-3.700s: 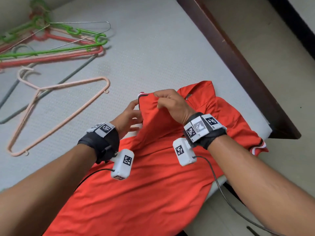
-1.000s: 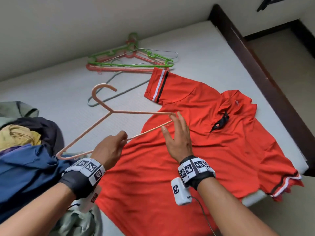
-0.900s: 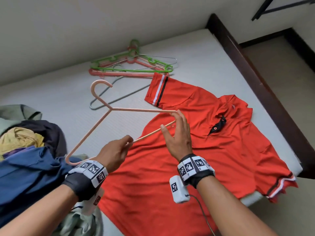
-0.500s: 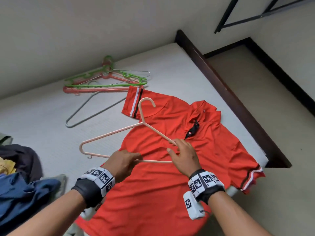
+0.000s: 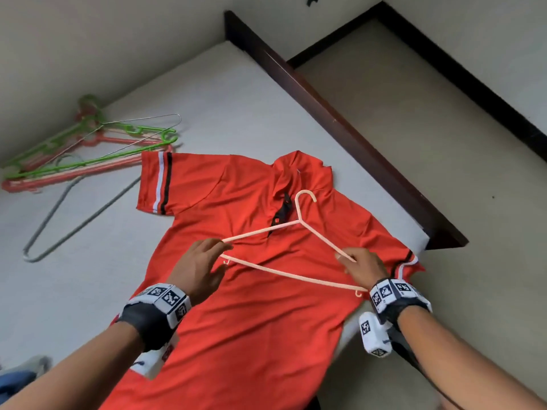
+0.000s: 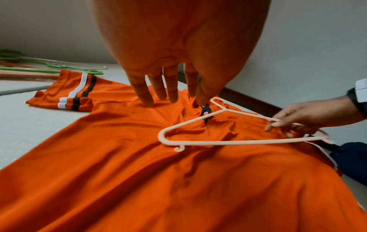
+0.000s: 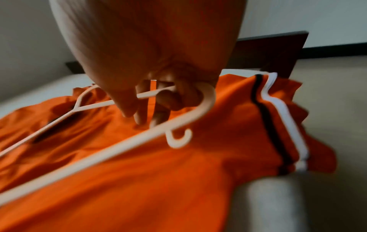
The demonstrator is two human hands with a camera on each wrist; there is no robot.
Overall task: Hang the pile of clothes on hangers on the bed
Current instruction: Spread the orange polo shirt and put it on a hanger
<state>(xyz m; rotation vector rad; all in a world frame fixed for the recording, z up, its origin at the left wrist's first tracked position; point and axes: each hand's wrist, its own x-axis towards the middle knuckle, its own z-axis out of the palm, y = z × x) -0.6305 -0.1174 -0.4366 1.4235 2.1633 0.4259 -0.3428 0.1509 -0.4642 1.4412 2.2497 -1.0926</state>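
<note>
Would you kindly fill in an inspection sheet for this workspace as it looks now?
Surface: white mattress with a dark wooden bed frame.
Job's things: orange polo shirt spread flat, front up; pale pink hanger above its chest, hook towards the collar.
Clutter: spare hangers, green, red, wire and grey, beside the shirt's sleeve; blue cloth at the picture's edge.
Hands: right hand grips the hanger's end; left hand, fingers straight, at its other end.
Cables: dark cable beneath the right forearm.
Surroundings: plain wall, beige floor, dark skirting.
</note>
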